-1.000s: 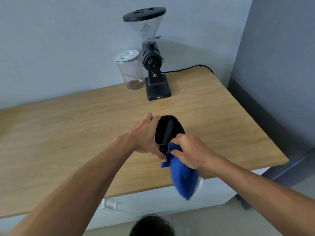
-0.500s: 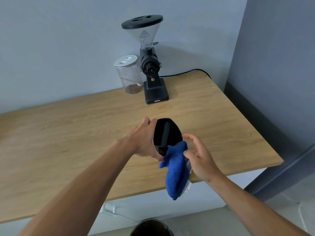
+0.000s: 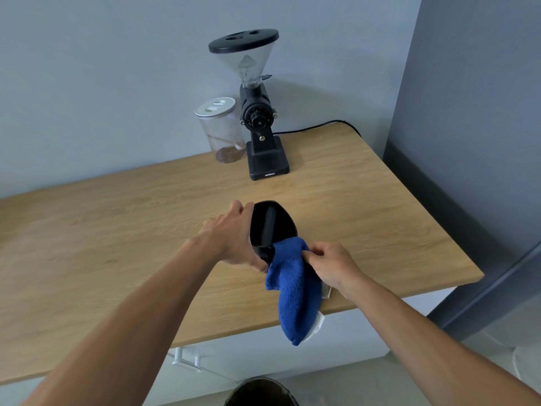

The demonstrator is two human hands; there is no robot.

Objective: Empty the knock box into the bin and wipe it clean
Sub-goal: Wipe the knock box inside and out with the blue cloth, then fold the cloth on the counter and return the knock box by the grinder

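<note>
Holding the black knock box point(image 3: 270, 227) tilted above the wooden tabletop point(image 3: 117, 230), the left hand point(image 3: 234, 238) has its grip wrapped around the box's outer wall, thumb near the lower rim and fingers over the far side. The box's open mouth faces toward the camera, and the dark bar across its inside shows. The right hand point(image 3: 330, 265) has its grip pinched on a blue cloth point(image 3: 292, 291), with the upper end of the cloth pressed against the lower rim of the box and the rest hanging down past the tabletop's front edge. A paler underside of the cloth shows along its right edge. At the back of the tabletop a black coffee grinder point(image 3: 257, 118) stands upright with a clear hopper on top, and a clear jar point(image 3: 221, 130) with a white lid stands just beside it on the left. A black cord point(image 3: 316, 127) runs from behind the grinder toward the wall. Below, at the bottom edge of the view, the dark rim of a bin point(image 3: 260, 392) sits on the floor, under the hanging cloth.
</note>
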